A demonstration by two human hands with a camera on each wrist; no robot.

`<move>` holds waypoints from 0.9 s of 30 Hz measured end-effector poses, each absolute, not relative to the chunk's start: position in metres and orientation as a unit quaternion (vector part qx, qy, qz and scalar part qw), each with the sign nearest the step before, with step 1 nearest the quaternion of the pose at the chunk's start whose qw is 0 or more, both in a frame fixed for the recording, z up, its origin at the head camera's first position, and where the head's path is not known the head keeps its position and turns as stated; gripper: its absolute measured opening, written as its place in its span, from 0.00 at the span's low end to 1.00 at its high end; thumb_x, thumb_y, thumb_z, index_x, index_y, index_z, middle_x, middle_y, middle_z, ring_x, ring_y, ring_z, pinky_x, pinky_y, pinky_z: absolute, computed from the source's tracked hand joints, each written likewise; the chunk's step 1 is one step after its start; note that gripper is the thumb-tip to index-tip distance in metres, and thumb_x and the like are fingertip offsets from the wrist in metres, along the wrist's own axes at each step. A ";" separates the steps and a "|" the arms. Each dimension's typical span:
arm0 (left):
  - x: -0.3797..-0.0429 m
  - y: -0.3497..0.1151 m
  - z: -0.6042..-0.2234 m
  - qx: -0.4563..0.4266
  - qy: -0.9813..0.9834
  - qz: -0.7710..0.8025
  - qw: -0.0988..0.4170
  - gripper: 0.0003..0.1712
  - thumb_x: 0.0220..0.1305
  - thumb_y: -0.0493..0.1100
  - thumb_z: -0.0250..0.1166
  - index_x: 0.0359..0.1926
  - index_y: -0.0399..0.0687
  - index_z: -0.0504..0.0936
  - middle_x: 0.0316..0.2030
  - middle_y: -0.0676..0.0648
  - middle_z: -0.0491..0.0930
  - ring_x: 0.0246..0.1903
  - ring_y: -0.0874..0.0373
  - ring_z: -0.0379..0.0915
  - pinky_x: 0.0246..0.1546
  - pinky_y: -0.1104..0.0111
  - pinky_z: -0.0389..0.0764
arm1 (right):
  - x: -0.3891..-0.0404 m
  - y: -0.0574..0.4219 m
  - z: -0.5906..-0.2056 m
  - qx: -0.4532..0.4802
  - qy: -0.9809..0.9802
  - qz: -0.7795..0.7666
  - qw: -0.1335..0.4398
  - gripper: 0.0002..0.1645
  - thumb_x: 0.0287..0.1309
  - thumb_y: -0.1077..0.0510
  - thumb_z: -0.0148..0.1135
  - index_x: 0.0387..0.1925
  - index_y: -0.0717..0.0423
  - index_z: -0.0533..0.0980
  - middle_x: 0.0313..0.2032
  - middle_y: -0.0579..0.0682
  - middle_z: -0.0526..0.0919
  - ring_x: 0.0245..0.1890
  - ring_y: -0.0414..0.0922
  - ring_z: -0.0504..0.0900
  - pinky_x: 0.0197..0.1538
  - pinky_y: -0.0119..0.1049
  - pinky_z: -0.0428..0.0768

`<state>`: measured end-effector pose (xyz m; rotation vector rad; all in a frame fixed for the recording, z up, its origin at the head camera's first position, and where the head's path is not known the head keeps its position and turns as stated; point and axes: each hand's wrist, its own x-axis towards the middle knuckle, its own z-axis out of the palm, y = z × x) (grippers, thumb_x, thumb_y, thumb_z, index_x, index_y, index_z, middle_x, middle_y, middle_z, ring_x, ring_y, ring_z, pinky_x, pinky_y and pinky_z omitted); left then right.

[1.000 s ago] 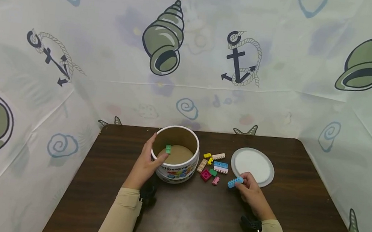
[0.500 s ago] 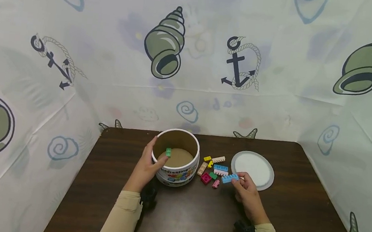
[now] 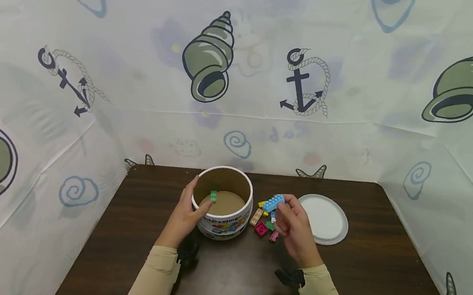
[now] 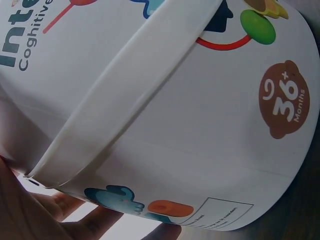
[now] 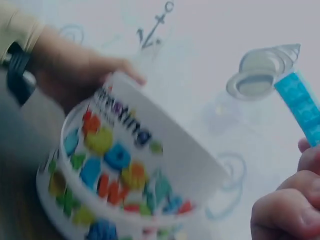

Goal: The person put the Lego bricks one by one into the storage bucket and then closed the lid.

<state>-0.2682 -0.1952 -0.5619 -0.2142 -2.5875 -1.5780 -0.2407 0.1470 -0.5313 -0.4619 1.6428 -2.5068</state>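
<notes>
My left hand (image 3: 181, 218) holds a white printed bucket (image 3: 228, 224) at its left side, thumb over the rim. In the left wrist view, fingers (image 4: 97, 220) lie along the bucket's wall (image 4: 200, 120), and a white band crosses it. A small green toy brick (image 3: 213, 196) shows inside. My right hand (image 3: 297, 231) pinches a studded light-blue toy brick (image 3: 273, 203) at one end, raised right of the bucket. The right wrist view shows that blue brick (image 5: 299, 105) jutting up from the curled fingers (image 5: 287, 205).
Loose toy bricks lie between bucket and right hand, among them a dark pink one (image 3: 261, 229), a tan one (image 3: 256, 217) and a pink one (image 3: 274, 236); the hand partly hides others. A round white lid (image 3: 325, 219) lies to the right on the brown table (image 3: 230, 286).
My right hand has moved left and up with the blue brick, from in front of the lid to over the loose bricks. The left hand and bucket stay put.
</notes>
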 end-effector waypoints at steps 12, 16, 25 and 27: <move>-0.266 -0.192 -0.560 -0.069 -0.844 -0.528 0.059 0.55 0.73 0.62 0.70 0.88 0.76 0.46 0.86 0.45 0.51 0.81 0.33 0.59 0.74 0.30 0.66 | -0.282 0.088 -0.500 -0.219 0.420 -0.877 0.085 0.08 0.85 0.55 0.52 0.57 0.52 0.71 0.19 0.42 0.56 0.14 0.38 0.52 0.21 0.34 0.48; -0.265 -0.193 -0.561 -0.065 -0.844 -0.528 0.059 0.54 0.74 0.59 0.70 0.87 0.80 0.45 0.86 0.46 0.51 0.81 0.34 0.59 0.74 0.29 0.65 | -0.303 0.076 -0.489 -0.235 0.394 -0.884 0.090 0.07 0.87 0.54 0.47 0.53 0.50 0.71 0.20 0.42 0.55 0.14 0.39 0.50 0.22 0.34 0.48; -0.268 -0.193 -0.564 -0.075 -0.844 -0.526 0.065 0.54 0.74 0.61 0.70 0.88 0.78 0.45 0.86 0.45 0.50 0.82 0.34 0.57 0.76 0.31 0.63 | -0.351 0.054 -0.477 -0.221 0.371 -0.898 0.080 0.19 0.88 0.48 0.43 0.34 0.46 0.64 0.18 0.39 0.53 0.13 0.35 0.53 0.21 0.31 0.51; -0.268 -0.193 -0.563 -0.071 -0.846 -0.525 0.064 0.54 0.73 0.64 0.69 0.88 0.77 0.46 0.86 0.45 0.51 0.82 0.35 0.58 0.76 0.31 0.64 | -0.358 0.048 -0.483 -0.206 0.387 -0.895 0.087 0.19 0.88 0.48 0.43 0.33 0.45 0.63 0.17 0.37 0.55 0.12 0.34 0.55 0.20 0.30 0.52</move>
